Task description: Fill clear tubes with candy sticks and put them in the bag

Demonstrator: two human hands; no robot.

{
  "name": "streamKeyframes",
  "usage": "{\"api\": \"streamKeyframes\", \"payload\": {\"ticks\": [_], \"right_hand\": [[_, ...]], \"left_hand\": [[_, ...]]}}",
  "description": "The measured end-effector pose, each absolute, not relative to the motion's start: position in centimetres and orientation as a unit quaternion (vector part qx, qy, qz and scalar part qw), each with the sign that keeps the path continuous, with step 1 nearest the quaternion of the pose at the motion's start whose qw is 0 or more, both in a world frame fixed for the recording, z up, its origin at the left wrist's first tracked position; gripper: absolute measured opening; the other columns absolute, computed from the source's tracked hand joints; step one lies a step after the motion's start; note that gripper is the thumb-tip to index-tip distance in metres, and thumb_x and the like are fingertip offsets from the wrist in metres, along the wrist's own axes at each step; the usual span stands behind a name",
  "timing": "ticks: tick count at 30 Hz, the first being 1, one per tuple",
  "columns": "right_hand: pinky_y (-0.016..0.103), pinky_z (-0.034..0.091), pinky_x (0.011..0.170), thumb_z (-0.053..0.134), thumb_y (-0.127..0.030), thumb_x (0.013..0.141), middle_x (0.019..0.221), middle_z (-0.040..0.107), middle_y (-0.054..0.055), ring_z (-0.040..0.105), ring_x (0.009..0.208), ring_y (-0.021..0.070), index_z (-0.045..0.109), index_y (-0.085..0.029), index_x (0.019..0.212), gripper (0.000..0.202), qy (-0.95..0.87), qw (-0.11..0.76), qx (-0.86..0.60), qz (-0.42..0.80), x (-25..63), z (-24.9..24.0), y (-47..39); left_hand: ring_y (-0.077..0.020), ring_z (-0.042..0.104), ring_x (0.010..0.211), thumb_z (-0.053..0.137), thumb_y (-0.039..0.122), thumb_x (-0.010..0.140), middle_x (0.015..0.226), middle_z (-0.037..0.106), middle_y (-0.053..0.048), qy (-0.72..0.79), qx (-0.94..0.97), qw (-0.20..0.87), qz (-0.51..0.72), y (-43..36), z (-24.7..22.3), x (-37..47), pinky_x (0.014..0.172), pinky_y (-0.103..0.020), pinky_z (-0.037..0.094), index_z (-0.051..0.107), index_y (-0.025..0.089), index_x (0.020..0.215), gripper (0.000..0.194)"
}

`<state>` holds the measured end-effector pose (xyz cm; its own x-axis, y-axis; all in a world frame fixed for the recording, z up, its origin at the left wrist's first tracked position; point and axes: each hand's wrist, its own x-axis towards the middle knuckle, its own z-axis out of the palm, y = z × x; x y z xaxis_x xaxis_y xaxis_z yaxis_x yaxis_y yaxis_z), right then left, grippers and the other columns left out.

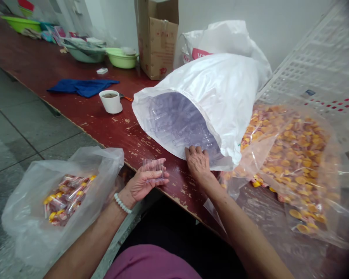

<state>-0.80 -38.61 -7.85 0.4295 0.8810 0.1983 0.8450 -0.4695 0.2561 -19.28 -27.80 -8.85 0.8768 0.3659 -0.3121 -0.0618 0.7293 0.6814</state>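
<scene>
A small bunch of clear plastic tubes point(153, 166) lies across the fingers of my left hand point(147, 177), with the thumb pressed on top. My right hand point(198, 161) is at the lower lip of a large white sack point(209, 89), its fingers bent over the rim and the fingertips hidden. Many more clear tubes point(186, 120) lie inside the sack, whose mouth faces me. Below my left forearm's side hangs a translucent plastic bag point(26, 209) holding filled tubes with yellow caps point(68, 197).
On the right, a large clear bag point(331, 170) holds many yellow-capped pieces beside a white perforated crate point(317, 66). A white cup point(111, 104), blue cloth point(83, 87), cardboard box point(163, 46) and green basin point(122, 59) stand along the worn red table point(104, 128).
</scene>
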Motion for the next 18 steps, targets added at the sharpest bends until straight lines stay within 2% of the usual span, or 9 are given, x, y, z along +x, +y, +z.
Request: {"api": "streamKeyframes", "payload": {"ticks": [5, 8, 10, 13, 16, 18], "right_hand": [[0.039, 0.032, 0.073, 0.043, -0.013, 0.088, 0.097, 0.059, 0.013, 0.048, 0.094, 0.0282, 0.064, -0.017, 0.087, 0.021, 0.528, 0.066, 0.833, 0.149, 0.2, -6.9, -38.1], [0.039, 0.031, 0.075, 0.044, -0.014, 0.088, 0.101, 0.06, 0.012, 0.047, 0.095, 0.027, 0.063, -0.018, 0.091, 0.02, 0.545, 0.059, 0.824, 0.147, 0.0, -6.4, -38.6], [0.039, 0.031, 0.078, 0.045, -0.018, 0.089, 0.103, 0.061, 0.012, 0.047, 0.098, 0.0269, 0.061, -0.018, 0.099, 0.019, 0.542, 0.007, 0.827, 0.15, -0.7, -6.3, -39.1], [0.038, 0.034, 0.083, 0.052, -0.028, 0.087, 0.103, 0.063, 0.01, 0.05, 0.098, 0.025, 0.059, -0.017, 0.104, 0.021, 0.5, -0.189, 0.837, 0.119, -2.9, -6.8, -39.7], [0.033, 0.043, 0.08, 0.053, -0.035, 0.086, 0.095, 0.066, 0.005, 0.058, 0.087, 0.0185, 0.057, -0.019, 0.102, 0.023, 0.427, -0.437, 0.791, -0.034, -5.9, -7.9, -40.0], [0.03, 0.048, 0.075, 0.055, -0.037, 0.084, 0.093, 0.066, 0.003, 0.061, 0.081, 0.0157, 0.056, -0.019, 0.101, 0.025, 0.377, -0.546, 0.736, -0.135, -7.6, -8.7, -40.2]], "left_hand": [[-0.0154, 0.064, 0.08, 0.071, 0.008, 0.065, 0.105, 0.066, -0.008, 0.211, 0.379, 0.893, 0.116, -28.0, -8.9, -19.1, 0.074, -0.031, 0.053, 0.065, 0.017, 0.108, 0.044], [-0.0149, 0.064, 0.079, 0.072, 0.01, 0.064, 0.103, 0.067, -0.008, 0.207, 0.407, 0.88, 0.13, -28.1, -9.2, -18.9, 0.074, -0.03, 0.052, 0.064, 0.017, 0.109, 0.047], [-0.0142, 0.063, 0.079, 0.074, 0.012, 0.063, 0.098, 0.067, -0.006, 0.21, 0.428, 0.865, 0.154, -28.3, -9.6, -18.6, 0.075, -0.03, 0.052, 0.064, 0.017, 0.109, 0.048], [-0.0144, 0.061, 0.087, 0.076, 0.015, 0.062, 0.098, 0.066, -0.004, 0.21, 0.468, 0.833, 0.206, -28.7, -10.3, -18.0, 0.08, -0.029, 0.05, 0.062, 0.018, 0.111, 0.05], [-0.0163, 0.059, 0.097, 0.077, 0.018, 0.063, 0.103, 0.064, -0.004, 0.201, 0.509, 0.803, 0.235, -29.3, -10.4, -17.5, 0.087, -0.028, 0.047, 0.058, 0.018, 0.114, 0.054], [-0.0183, 0.059, 0.102, 0.077, 0.019, 0.063, 0.109, 0.063, -0.006, 0.199, 0.548, 0.779, 0.232, -29.6, -10.2, -17.2, 0.091, -0.03, 0.046, 0.055, 0.018, 0.117, 0.059]]}}
